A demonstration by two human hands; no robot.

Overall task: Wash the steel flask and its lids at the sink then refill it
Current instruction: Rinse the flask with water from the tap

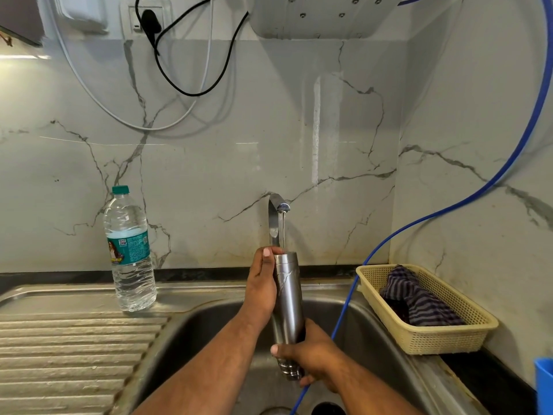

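While a thin stream runs from the curved chrome tap, the slim, cylindrical steel flask stands nearly upright over the basin of the stainless sink, its open mouth right under the spout. The left hand wraps the neck, thumb up by the rim; the right hand is curled round the base. Neither lid is in view.

Wet, smooth steel is the main risk, I judge: if either grip loosens, the flask could slide down and knock the basin. A small tilt would send the stream off the narrow mouth and over the left thumb, splashing the counter. The thin blue hose drops into the sink just beside the right hand, so a wide turn of the flask could snag it.
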